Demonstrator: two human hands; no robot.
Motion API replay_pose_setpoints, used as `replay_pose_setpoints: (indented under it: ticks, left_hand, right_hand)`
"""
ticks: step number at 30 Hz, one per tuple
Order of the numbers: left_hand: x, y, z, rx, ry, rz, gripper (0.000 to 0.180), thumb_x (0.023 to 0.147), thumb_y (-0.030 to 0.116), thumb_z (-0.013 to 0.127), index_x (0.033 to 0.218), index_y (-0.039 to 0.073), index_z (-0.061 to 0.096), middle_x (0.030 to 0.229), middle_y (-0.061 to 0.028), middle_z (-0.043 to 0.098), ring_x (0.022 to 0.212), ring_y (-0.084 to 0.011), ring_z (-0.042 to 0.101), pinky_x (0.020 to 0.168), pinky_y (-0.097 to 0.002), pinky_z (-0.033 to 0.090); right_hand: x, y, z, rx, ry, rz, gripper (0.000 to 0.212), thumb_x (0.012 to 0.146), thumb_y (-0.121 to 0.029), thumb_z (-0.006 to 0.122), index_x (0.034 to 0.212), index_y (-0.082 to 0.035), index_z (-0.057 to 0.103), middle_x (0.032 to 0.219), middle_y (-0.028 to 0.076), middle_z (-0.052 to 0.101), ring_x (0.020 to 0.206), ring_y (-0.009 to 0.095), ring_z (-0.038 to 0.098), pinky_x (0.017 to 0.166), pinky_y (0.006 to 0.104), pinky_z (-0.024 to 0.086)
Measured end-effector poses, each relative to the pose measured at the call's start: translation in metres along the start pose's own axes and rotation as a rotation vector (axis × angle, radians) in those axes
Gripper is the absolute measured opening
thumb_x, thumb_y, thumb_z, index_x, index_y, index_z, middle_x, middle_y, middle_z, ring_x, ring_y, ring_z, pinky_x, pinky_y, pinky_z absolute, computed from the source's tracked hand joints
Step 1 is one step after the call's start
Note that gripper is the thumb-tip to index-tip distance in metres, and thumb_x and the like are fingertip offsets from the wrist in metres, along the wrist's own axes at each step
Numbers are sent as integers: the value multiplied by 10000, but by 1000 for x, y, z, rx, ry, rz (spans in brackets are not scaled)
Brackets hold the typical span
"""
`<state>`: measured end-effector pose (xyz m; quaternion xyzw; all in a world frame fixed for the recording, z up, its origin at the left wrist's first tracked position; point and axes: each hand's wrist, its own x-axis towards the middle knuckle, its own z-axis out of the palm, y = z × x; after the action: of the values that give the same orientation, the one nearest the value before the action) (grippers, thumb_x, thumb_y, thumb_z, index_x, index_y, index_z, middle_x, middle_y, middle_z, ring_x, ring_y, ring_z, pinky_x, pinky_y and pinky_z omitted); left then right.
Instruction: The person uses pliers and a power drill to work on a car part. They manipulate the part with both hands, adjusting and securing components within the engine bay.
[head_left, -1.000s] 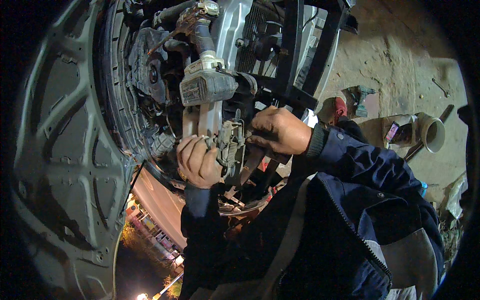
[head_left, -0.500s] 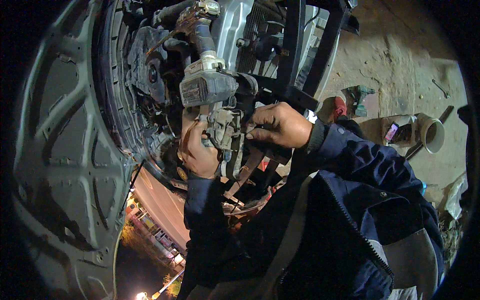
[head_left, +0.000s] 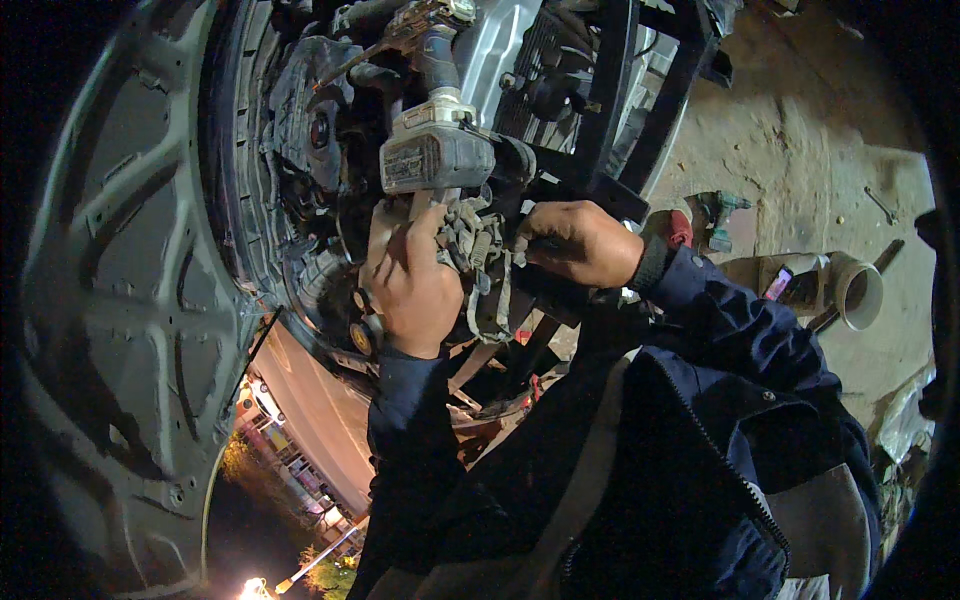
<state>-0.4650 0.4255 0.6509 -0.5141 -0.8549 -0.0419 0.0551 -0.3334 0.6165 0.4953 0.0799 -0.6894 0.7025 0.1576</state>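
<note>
A greasy metal hood latch (head_left: 480, 243) with a coil spring stands between my two hands, in front of the car's open engine bay. My left hand (head_left: 412, 285) is closed on the latch's left side, its fingertips partly hidden behind it. On the other side my right hand (head_left: 585, 243) has its fingers bent together in a pinch close to the latch's edge; what lies between them is hidden. A dusty cordless power tool (head_left: 437, 160) rests just beyond the latch, its battery end toward me.
The raised hood (head_left: 130, 300) fills the left. Dark frame bars (head_left: 615, 110) cross beside the radiator. On the concrete floor at right are a green drill (head_left: 720, 218), a wrench (head_left: 881, 205), a pale bucket (head_left: 858, 290), a phone (head_left: 778, 283) and a red shoe (head_left: 680, 228).
My left hand has shifted up along the latch, its back now turned more toward me. The latch has turned slightly. My right hand stays pinched beside it. The whole view has shifted a little.
</note>
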Motion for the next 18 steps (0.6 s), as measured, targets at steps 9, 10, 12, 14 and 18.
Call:
replay_pose_setpoints:
  ticks: [9,10,12,14,18]
  left_hand:
    - [-7,7,3,-13,107,39,598,807,-106,628,1368,95,674,1193,-185,733,1086,-447,708,938,-545,570]
    - [-7,8,2,4,109,65,587,811,-105,637,1360,96,680,1181,-177,732,1088,-440,708,939,-539,573]
    - [-7,9,2,23,122,105,565,818,-103,655,1345,96,691,1158,-163,728,1091,-424,708,940,-527,578]
    - [-6,9,1,48,144,130,559,819,-103,675,1332,115,714,1139,-140,708,1090,-401,705,919,-512,586]
    - [-2,11,-3,71,118,162,512,820,-81,700,1280,134,760,1110,-122,683,1057,-383,703,881,-497,593]
  right_hand:
    - [-3,2,9,-9,49,-29,196,961,-13,759,1146,-6,697,1053,178,680,993,384,685,889,454,564]
    - [-3,0,10,17,43,-12,189,972,-46,751,1144,-2,688,1053,190,681,1005,405,681,894,464,562]
    - [-3,-3,11,48,28,40,197,995,-111,735,1141,5,671,1052,214,681,1030,449,673,904,485,558]
    - [-3,-6,11,103,49,42,191,996,-109,735,1133,7,669,1040,215,677,1020,449,669,898,485,555]
    - [-2,-8,10,131,62,52,198,990,-102,742,1130,8,657,1040,216,664,1004,450,662,884,493,550]
